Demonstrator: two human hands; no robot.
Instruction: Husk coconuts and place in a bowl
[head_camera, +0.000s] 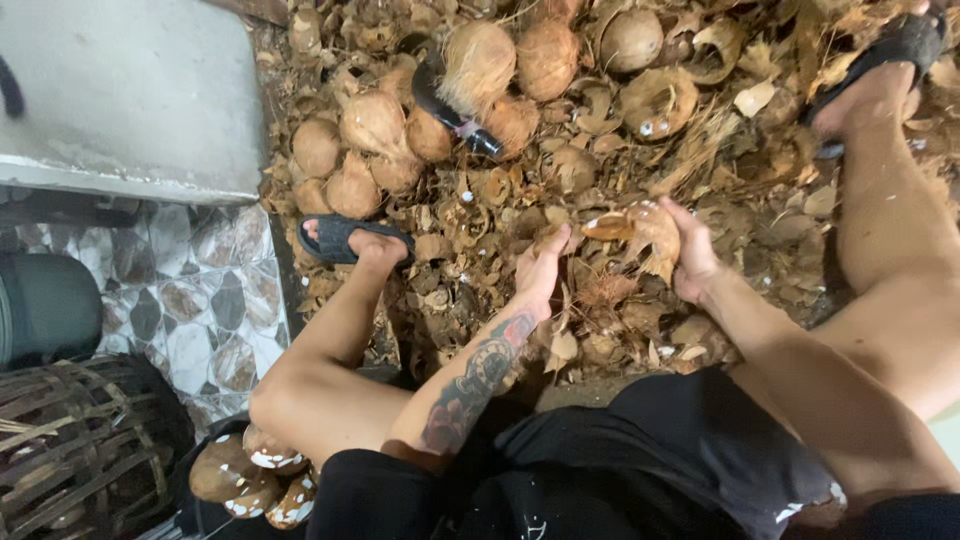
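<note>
You have a brown, partly husked coconut with torn fibre hanging from it (640, 232) in your right hand (692, 262) — the grip is clamped around its right side, fingers curled over the shell. Your left hand (540, 270) sits just left of that coconut with the grip apart, palm open and fingertips near its loose husk, perhaps brushing it.

Judging by what lies around, the work looks well along but not finished. Beyond the coconut, up and to its left, a cluster of round fibrous coconuts (375, 125) waits with a black-handled tool (450, 110) lying among them. All around the coconut, a thick bed of torn brown husk scraps (480, 215) covers the floor. Far below and left of it, beside your left knee, a few dark shelled coconuts flecked with white (240, 478) sit heaped — these look done.
</note>
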